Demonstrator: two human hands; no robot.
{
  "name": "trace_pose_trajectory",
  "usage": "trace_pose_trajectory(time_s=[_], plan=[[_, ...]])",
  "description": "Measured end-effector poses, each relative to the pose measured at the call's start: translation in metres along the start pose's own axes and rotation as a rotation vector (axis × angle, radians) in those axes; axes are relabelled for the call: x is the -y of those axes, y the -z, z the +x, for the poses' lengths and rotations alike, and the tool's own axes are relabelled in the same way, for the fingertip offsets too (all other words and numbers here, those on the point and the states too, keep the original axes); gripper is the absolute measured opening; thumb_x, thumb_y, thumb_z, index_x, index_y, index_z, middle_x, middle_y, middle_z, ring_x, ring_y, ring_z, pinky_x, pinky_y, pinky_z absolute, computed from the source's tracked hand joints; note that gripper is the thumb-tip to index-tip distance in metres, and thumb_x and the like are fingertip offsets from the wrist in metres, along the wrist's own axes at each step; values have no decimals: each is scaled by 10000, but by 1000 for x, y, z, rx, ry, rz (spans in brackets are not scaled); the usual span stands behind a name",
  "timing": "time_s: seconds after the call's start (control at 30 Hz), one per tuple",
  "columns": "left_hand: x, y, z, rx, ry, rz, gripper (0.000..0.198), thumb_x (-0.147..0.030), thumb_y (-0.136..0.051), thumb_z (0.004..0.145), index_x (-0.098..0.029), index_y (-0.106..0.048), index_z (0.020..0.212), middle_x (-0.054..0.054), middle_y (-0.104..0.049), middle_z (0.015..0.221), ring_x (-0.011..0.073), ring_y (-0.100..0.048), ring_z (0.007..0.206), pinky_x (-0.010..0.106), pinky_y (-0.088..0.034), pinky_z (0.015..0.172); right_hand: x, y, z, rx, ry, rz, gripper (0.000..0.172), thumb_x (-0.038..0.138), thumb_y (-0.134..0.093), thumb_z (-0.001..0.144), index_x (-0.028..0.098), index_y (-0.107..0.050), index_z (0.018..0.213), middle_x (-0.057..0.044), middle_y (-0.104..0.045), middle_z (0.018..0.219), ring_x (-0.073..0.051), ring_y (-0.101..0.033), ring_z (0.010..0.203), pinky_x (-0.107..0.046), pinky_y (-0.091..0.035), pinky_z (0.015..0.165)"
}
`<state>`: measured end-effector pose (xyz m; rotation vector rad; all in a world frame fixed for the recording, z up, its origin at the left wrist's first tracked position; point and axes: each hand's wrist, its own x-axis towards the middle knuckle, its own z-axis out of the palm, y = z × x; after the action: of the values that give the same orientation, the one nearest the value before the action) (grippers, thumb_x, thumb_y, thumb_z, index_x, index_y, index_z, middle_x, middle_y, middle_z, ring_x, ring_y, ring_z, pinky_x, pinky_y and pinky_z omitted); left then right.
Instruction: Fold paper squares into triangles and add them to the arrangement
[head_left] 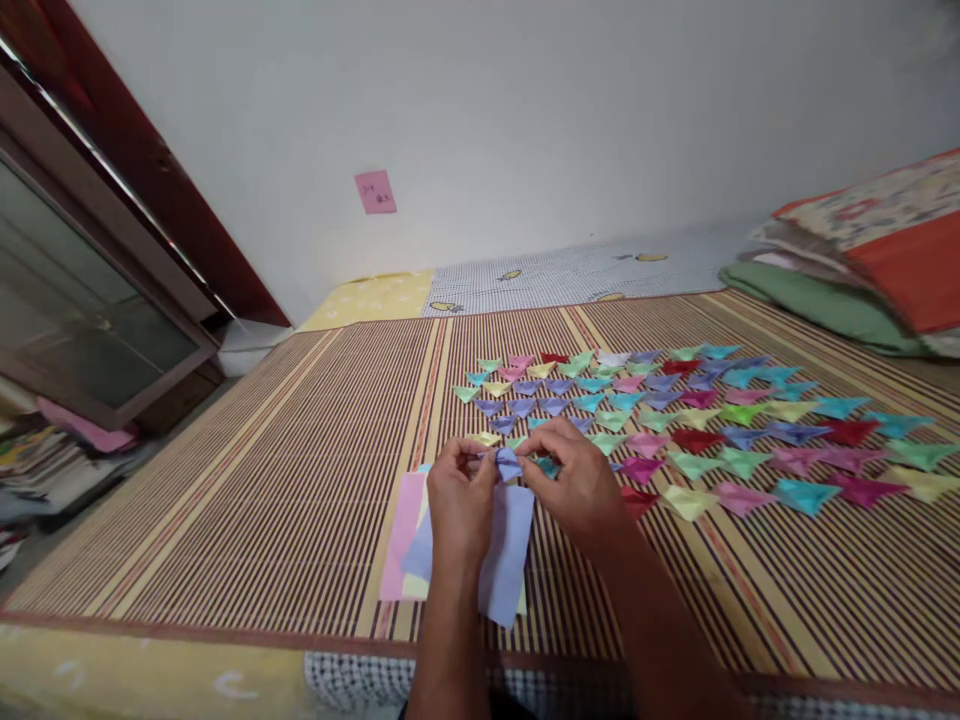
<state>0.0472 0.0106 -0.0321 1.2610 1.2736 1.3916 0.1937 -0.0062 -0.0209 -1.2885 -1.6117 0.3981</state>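
Observation:
A small folded piece of lavender paper (pixel 508 463) is pinched between both hands, just above the mat. My left hand (pixel 461 490) grips its left end with thumb and fingertips. On the other end, my right hand (pixel 574 475) closes thumb and index finger. Below the left wrist lies a loose pile of flat paper sheets, with a lavender sheet (pixel 506 560) on the right and a pink sheet (pixel 397 550) on the left. Part of the pile is hidden under the left hand and forearm.
Several rows of folded coloured paper boats (pixel 690 465) stand to the right on the striped mat (pixel 300 480). Folded bedding (pixel 825 300) is stacked at the far right. A pink note (pixel 375 192) is stuck to the wall, and a glass-fronted cabinet door (pixel 97 290) stands at left.

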Motion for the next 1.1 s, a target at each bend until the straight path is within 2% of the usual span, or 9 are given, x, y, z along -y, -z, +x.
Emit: trace_pose_trajectory(time_s=[0.33,0.47,0.57,0.73,0.93,1.1], plan=[[0,-3,-1,29,10,1,157,-268,-739,742,-183,-621,801,-8,-642,706,133,-601,613,232,-469,584,-5,-1,-1,78,28,-106,154,87,-592,824,204,-616,727,-49,-619,859,-246,-614,871,-363,-454,775],[-2,-5,-1,61,7,-2,151,-255,-744,731,-180,-628,792,-1,-652,706,138,-611,619,235,-473,584,-5,2,-1,83,-19,-85,113,99,-649,811,208,-655,782,-45,-639,889,-245,-621,888,-368,-466,788],[-4,-6,-2,61,2,-7,141,-238,-751,727,-182,-631,775,-2,-651,700,137,-612,623,226,-461,579,-5,4,-1,110,-42,-100,124,102,-665,810,208,-649,749,-36,-628,857,-239,-615,863,-355,-454,757],[-8,-4,-1,117,20,-53,172,-233,-784,714,-180,-642,793,-14,-640,679,136,-609,615,229,-462,583,-3,6,-1,159,14,-92,170,101,-660,822,207,-600,704,-30,-622,831,-219,-606,836,-328,-439,735],[-11,-1,-1,146,33,-76,154,-196,-769,695,-173,-646,786,-20,-635,656,129,-592,599,225,-456,576,0,10,0,182,39,-79,149,69,-649,802,214,-656,834,-31,-643,885,-220,-609,870,-340,-455,776],[-8,-3,-3,166,31,-64,142,-238,-740,729,-183,-630,799,-17,-627,665,134,-581,604,233,-439,580,3,11,-1,191,87,-132,151,91,-612,836,216,-616,752,-25,-632,832,-213,-597,838,-322,-432,737]])
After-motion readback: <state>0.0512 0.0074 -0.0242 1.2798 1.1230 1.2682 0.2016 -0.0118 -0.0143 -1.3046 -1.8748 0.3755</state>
